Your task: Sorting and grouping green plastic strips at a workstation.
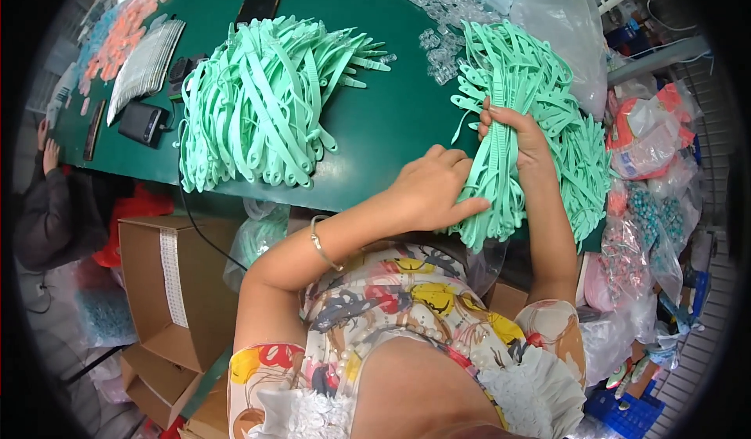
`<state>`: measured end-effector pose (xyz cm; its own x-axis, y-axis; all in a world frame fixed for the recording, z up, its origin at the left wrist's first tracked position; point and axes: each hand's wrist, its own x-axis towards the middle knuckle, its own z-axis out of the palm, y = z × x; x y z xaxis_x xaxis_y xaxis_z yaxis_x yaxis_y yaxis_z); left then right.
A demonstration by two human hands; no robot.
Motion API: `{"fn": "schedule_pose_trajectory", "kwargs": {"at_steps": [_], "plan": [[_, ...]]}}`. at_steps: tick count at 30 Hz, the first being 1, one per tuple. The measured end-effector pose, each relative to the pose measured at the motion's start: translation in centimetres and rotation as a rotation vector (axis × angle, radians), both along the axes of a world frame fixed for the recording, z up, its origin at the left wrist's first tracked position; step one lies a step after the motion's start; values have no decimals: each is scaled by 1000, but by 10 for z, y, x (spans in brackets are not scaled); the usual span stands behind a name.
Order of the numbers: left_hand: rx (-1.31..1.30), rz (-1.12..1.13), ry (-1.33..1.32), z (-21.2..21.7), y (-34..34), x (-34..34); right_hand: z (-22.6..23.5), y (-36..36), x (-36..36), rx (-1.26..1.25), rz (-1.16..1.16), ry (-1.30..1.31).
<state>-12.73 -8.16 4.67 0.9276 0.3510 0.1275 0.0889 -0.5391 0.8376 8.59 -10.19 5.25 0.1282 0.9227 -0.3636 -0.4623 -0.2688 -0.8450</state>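
A bundle of mint-green rubbery straps with small holes and ridges stands in front of me at the table's near right edge. My right hand is wrapped around its upper part, fingers closed. At the bundle's lower left, my left hand presses in with its thumb across the front of the straps; some of its fingertips are hidden. More loose straps lie in a heap just behind and to the right of the bundle. A large pile of the same straps rests on the table to the left.
Clear plastic pieces lie at the back of the green table. Further left are a black device with a cable, a phone and orange pieces. Cardboard boxes stand below. Another person's hands show at far left.
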Motion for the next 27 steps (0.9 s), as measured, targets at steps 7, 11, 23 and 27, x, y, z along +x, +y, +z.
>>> {"fn": "schedule_pose_trajectory", "kwargs": {"at_steps": [7, 11, 23, 27], "plan": [[367, 642, -7, 8, 94, -5, -15, 0, 4, 107, -20, 116], [679, 830, 255, -12, 139, 11, -19, 6, 7, 151, 42, 62], [427, 676, 214, -22, 138, 17, -21, 9, 3, 93, 40, 15], [47, 569, -6, -22, 134, 22, -16, 8, -1, 65, 12, 28]]}}
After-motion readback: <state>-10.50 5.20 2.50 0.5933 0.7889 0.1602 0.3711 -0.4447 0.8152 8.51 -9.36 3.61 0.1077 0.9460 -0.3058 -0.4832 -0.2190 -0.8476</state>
